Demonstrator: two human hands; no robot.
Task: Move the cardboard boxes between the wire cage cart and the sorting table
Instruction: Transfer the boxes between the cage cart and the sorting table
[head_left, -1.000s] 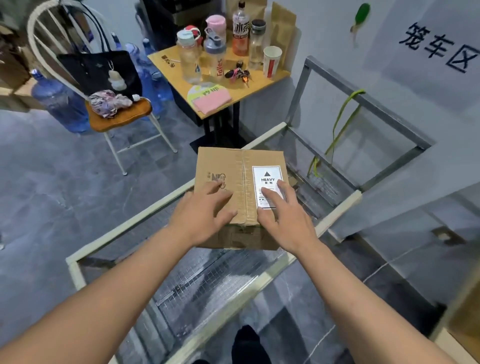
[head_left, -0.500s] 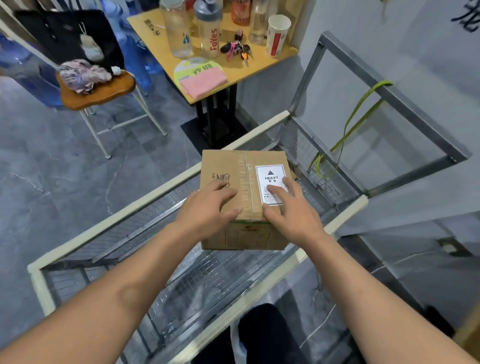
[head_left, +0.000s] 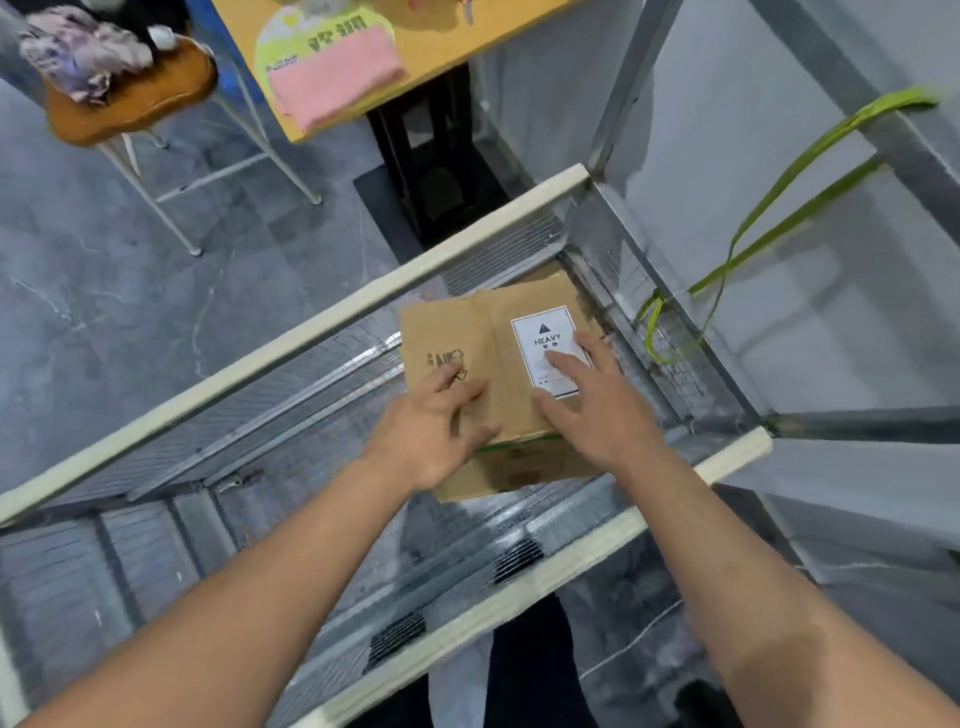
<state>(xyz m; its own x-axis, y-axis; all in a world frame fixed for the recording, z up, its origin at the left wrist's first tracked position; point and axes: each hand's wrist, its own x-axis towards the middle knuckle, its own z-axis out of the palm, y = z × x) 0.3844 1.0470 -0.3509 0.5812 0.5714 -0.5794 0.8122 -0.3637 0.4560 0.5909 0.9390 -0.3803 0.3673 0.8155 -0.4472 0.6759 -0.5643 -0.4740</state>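
Cardboard box (head_left: 488, 332) is seen inside the wire cage cart (head_left: 311, 332), toward its far right corner, between the far padded rail and the near rail (head_left: 519, 571). Whether it is seated on the mesh floor cannot be told. A white HEAVY label (head_left: 537, 327) is stuck on the right half of the box top.

Left hand (head_left: 431, 431) is laid flat on the near left part of the top, fingers spread and straight, thumb along the near edge. Right hand (head_left: 592, 410) is laid flat on the near right part, fingertips over the label. Grip on both sides: fingers apart, nothing clamped, box only pressed from above.

A green strap (head_left: 779, 192) is looped on the cart's right side frame. Beyond the cart, a yellow counter (head_left: 447, 47) with a pink cloth (head_left: 332, 88) and a wooden chair seat (head_left: 135, 98) with a bundled fabric item are visible. Frame is motion-blurred.
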